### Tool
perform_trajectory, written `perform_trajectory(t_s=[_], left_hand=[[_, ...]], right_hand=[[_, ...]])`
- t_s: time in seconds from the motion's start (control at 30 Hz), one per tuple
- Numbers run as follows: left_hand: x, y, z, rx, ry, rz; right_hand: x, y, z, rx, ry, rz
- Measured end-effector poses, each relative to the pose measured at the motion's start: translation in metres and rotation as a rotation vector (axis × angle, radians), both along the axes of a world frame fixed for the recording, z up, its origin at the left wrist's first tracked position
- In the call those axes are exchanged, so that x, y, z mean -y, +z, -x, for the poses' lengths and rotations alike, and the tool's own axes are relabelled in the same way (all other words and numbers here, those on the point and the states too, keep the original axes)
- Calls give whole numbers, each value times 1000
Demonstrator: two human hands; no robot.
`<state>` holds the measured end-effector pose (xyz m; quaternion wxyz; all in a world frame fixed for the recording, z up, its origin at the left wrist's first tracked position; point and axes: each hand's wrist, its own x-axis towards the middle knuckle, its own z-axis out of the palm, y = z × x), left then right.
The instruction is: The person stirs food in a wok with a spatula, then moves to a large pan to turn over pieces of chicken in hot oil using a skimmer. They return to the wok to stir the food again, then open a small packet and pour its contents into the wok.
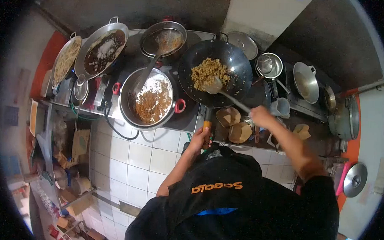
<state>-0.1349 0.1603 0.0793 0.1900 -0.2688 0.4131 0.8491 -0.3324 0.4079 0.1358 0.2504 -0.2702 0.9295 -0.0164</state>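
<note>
While orange mirrored lettering (217, 187) marks the shirt, left hand (198, 139) grips the wok handle (206, 127), right hand (261, 116) the spatula (222, 90).

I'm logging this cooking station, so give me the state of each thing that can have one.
Wok: holds a mound of fried rice.
Ladle: bowl resting in the rice.
Left hand: gripping the wok handle.
Right hand: gripping the ladle's shaft.
Silver pot: uncovered, partly full.
Paper boxes: open, empty.
</note>
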Motion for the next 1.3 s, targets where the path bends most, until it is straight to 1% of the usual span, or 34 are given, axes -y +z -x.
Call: perform_trajectory(t_s=[0.03, 0.07, 0.1, 0.17, 0.2, 0.23, 0.27, 0.3, 0.33, 0.37, 0.43, 0.5, 0.53, 0.57, 0.63, 0.67, 0.7, 0.77, 0.8, 0.9, 0.93, 1.0, 1.03, 1.1, 1.13, 1.2, 1.23, 1.3], left_hand=[[0, 3, 0, 1, -11, 0], [-1, 5, 0, 4, -11, 16], [-1, 7, -1, 4, -11, 34], [-3, 2, -2, -19, -15, 28], [-2, -4, -2, -15, -15, -7], [2, -4, 0, -8, -19, -37], [3, -5, 0, -15, -40, -22], [3, -3, -3, -8, -44, -22], [3, 0, -2, -19, -39, -13], [3, 1, -2, -31, -37, -2], [5, 1, -3, -35, -44, -31], [5, 9, -1, -15, -44, -8], [5, 2, 0, -23, -33, -30], [7, -1, -1, -21, -38, -28], [7, 3, -1, -17, -56, -24], [7, 2, -2, -13, -56, -25], [7, -2, -3, -23, -50, -35], [6, -5, -1, -50, -44, -41], [7, -7, -1, -45, -63, -31], [10, -4, -1, -22, -87, -18], [10, -4, -1, -28, -96, -16], [10, -2, -1, -37, -96, -15], [10, 1, -1, -31, -98, 2], [10, 3, 0, -21, -92, 16], [10, 3, 1, -19, -88, 11], [8, 4, -3, -10, -83, 3], [8, 7, -3, -19, -78, -6], [10, 11, 1, -29, -69, -12]], right_hand=[[-5, 6, 6, -17, 244, -153], [-1, 5, 10, -68, -68, -18], [20, 4, 10, -69, -78, -19], [58, 4, 11, -89, 56, 2], [61, -9, 2, -8, -140, 41], [53, -13, -8, 9, -215, 137], [26, -4, 0, 37, -6, -8], [17, 38, -2, 74, 207, -157], [0, 30, 9, 24, 204, -166], [-6, 11, 24, -126, 297, -166], [32, 1, 25, -154, -182, 47], [55, 13, 7, -25, -220, 130], [51, 13, 3, 39, -154, -1], [39, 23, 4, 41, -159, 2], [-2, 54, 20, 97, 135, -167], [-12, 35, 38, -46, 177, -292], [-4, 35, 44, -122, -22, -147], [39, 60, 48, -149, -220, -95], [54, 81, 54, -163, -220, -90], [77, 151, 71, -177, -275, -229], [74, 173, 82, -188, -151, -303], [83, 224, 86, -129, -204, -436], [85, 225, 99, -96, -167, -596], [100, 233, 100, -98, -130, -735], [105, 225, 102, -100, -124, -737], [110, 196, 105, -204, -79, -604], [113, 190, 106, -207, -77, -603], [117, 179, 104, -280, 3, -428]])
